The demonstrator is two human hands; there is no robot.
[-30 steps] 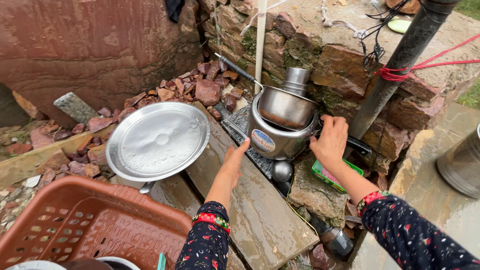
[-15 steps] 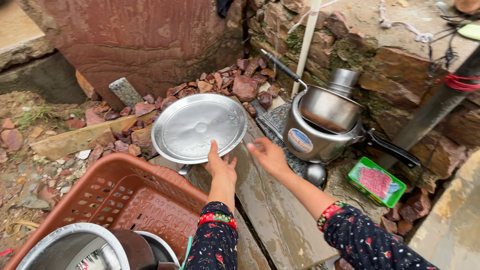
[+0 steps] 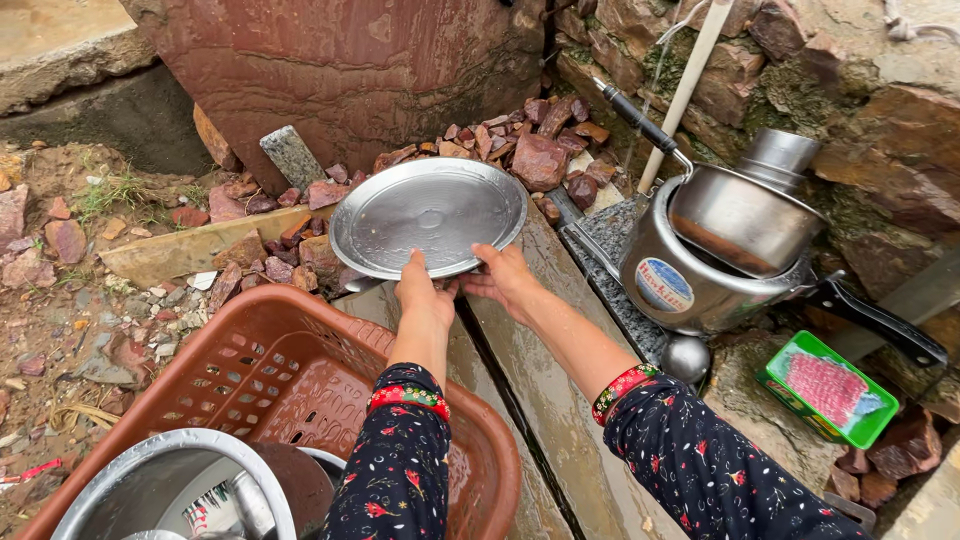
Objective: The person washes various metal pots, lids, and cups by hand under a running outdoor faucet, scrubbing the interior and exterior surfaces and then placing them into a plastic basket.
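Two hands, the left hand (image 3: 422, 290) and right hand (image 3: 503, 278), close their grip on the near rim of a round steel plate (image 3: 428, 216) above the wet stone slab (image 3: 560, 400), between a brown plastic basket (image 3: 300, 370) and stacked steel pots (image 3: 715, 250).

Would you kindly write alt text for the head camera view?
Both hands, left hand and right hand, grip the near rim of a round steel plate over wet stone slabs. A brown plastic basket sits lower left; stacked steel pots stand at right.
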